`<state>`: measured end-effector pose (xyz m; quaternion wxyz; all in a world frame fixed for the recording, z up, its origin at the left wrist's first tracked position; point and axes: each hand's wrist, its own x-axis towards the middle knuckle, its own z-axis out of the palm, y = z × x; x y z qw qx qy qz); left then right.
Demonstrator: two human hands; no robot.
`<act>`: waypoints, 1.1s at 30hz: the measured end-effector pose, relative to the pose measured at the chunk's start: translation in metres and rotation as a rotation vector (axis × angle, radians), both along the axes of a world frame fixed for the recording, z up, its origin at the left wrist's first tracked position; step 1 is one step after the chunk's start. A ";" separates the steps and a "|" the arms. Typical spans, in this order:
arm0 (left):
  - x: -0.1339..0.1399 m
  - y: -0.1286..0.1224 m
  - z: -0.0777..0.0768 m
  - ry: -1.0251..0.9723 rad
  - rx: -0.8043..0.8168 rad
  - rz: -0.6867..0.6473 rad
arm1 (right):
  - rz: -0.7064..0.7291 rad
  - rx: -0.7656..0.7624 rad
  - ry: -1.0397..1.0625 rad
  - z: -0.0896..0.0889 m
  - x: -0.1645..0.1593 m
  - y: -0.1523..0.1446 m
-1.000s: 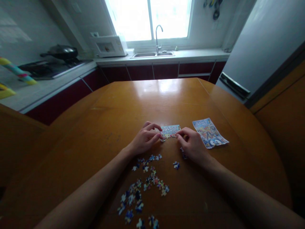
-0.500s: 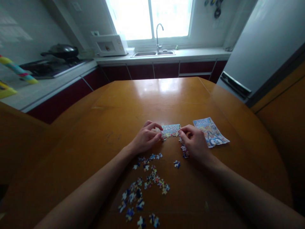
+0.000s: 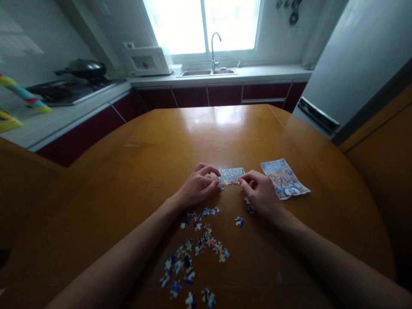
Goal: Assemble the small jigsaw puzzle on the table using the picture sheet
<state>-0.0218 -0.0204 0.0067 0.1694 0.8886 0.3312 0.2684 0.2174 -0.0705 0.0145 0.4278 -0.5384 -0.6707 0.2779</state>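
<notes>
A partly joined jigsaw puzzle lies on the table, its upper block light blue with lettering. Down its right side runs a narrow strip of joined pieces, partly covered by my right hand. The fingertips of my left hand rest at the puzzle's left edge, thumb and forefinger apart. My right hand is closed in a pinch at the block's lower right corner, on a puzzle piece mostly hidden by the fingertips. Loose jigsaw pieces lie scattered nearer to me, and one blue-and-white piece sits apart from them.
A creased picture sheet lies right of my right hand. The brown wooden table has rounded sides. Beyond it are a counter with a sink, a microwave, a stove with a black pan, and a fridge at right.
My right hand's fingertips have shifted slightly left, from the puzzle's right edge onto its lower right corner. My left hand and the loose pieces look the same.
</notes>
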 end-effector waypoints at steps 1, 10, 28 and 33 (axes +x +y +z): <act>0.000 0.000 0.000 0.000 -0.001 0.002 | 0.003 -0.002 -0.003 0.001 0.000 0.000; 0.000 0.000 0.000 0.000 -0.016 -0.002 | -0.010 -0.001 0.012 -0.005 0.000 0.002; 0.000 -0.001 0.000 -0.035 0.001 0.032 | -0.037 0.012 0.014 -0.007 0.002 0.003; 0.000 0.000 -0.001 -0.026 0.003 0.026 | -0.018 -0.007 0.011 -0.003 0.001 0.001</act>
